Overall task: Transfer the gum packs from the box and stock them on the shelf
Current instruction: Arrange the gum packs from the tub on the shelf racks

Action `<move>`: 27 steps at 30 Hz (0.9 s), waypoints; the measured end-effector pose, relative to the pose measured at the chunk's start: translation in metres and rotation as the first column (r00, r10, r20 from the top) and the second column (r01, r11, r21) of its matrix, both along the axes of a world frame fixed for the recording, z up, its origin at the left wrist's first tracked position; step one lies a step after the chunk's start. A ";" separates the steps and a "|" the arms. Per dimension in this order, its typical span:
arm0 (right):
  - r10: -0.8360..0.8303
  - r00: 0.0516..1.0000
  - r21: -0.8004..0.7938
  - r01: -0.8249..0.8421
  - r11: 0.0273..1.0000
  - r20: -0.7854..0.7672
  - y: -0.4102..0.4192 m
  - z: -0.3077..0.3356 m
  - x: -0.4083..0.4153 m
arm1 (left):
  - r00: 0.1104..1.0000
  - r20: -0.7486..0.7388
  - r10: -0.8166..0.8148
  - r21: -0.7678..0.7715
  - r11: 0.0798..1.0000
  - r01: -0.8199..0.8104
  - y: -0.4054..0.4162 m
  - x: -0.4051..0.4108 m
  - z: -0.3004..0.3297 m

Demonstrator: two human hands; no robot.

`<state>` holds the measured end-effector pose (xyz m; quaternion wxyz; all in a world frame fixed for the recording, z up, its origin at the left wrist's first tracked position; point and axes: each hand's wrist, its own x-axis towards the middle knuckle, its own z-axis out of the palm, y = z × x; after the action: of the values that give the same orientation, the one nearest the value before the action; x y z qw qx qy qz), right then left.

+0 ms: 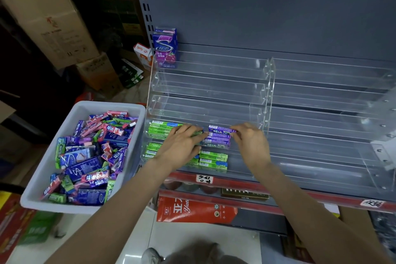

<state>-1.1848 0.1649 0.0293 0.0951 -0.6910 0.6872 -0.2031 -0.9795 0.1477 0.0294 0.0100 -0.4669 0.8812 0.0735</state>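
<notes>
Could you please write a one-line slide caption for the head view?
Both hands, left and right, set purple gum packs into the clear shelf rack.

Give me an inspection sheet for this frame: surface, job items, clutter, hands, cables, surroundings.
Surface: clear acrylic tiered rack on a shelf; upper tiers mostly bare.
Job's things: purple gum packs and green gum packs on the lower tiers; mixed packs fill the grey bin.
Clutter: upright purple gum carton on the top tier.
Grippers: left hand lies flat on the packs; right hand pinches the top purple pack's end.
Cables: nothing seen.
Surroundings: cardboard boxes at left, red package below.
</notes>
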 end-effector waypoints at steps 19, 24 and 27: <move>0.068 0.996 -0.058 -0.065 0.996 0.054 0.010 -0.017 0.007 | 0.998 -0.025 -0.056 0.031 0.998 0.057 -0.007 -0.003 0.000; -0.041 0.954 0.022 0.036 0.999 0.296 0.004 -0.019 0.008 | 0.998 -0.021 -0.057 0.006 0.998 0.057 -0.005 -0.005 0.004; -0.084 0.930 0.082 0.058 0.995 0.359 0.004 -0.016 0.007 | 0.997 0.040 -0.058 -0.021 0.998 0.059 -0.004 -0.010 0.004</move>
<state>-1.1778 0.1690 0.0131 0.2365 -0.6127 0.6893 -0.3060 -0.9892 0.1437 0.0339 0.0244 -0.4421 0.8950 0.0540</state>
